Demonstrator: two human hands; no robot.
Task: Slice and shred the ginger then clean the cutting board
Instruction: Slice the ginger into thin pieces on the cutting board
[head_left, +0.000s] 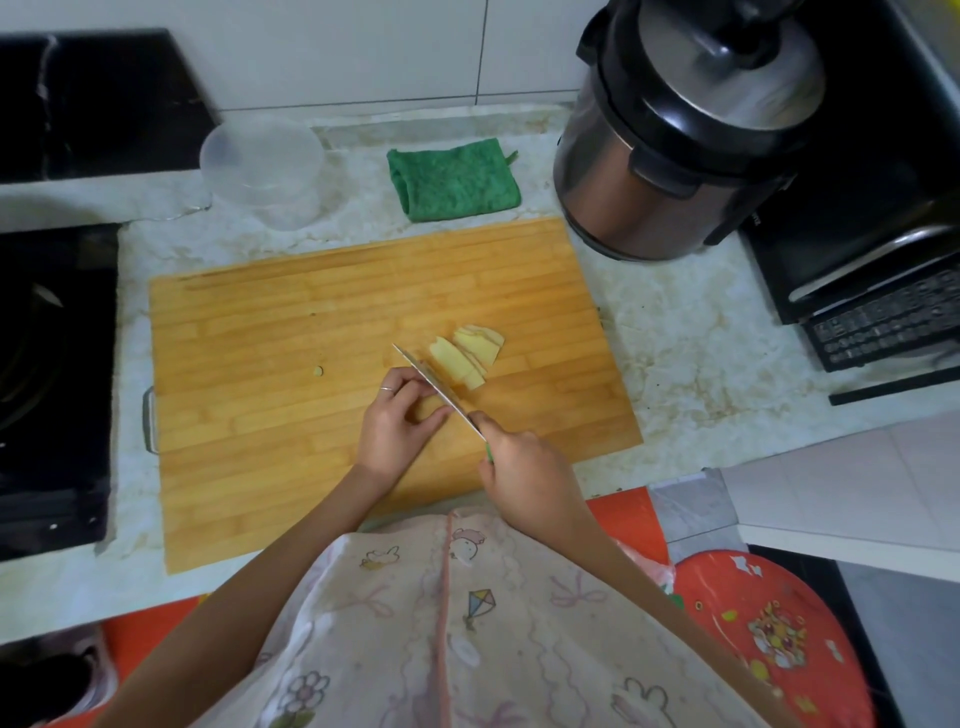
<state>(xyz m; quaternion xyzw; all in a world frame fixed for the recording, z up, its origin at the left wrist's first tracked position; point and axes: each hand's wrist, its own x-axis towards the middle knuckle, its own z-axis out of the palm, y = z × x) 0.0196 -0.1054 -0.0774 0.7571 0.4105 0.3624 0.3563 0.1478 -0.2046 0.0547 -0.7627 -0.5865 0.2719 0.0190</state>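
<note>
A wooden cutting board (291, 332) lies on the marble counter. Several pale yellow ginger slices (467, 356) lie fanned out near its middle. My right hand (524, 470) grips the green handle of a knife (436, 387), whose blade runs diagonally up to the left and stands just left of the slices. My left hand (397, 426) is curled right against the blade's left side, pinching a small ginger piece (423, 410) that its fingers mostly hide. A tiny ginger scrap (318, 370) sits alone to the left.
A folded green cloth (454, 179) lies behind the board. A clear plastic container (262, 169) stands at the back left, a steel pressure cooker (680, 135) at the back right, a black oven (862, 270) further right. A black stove (52, 374) borders the left.
</note>
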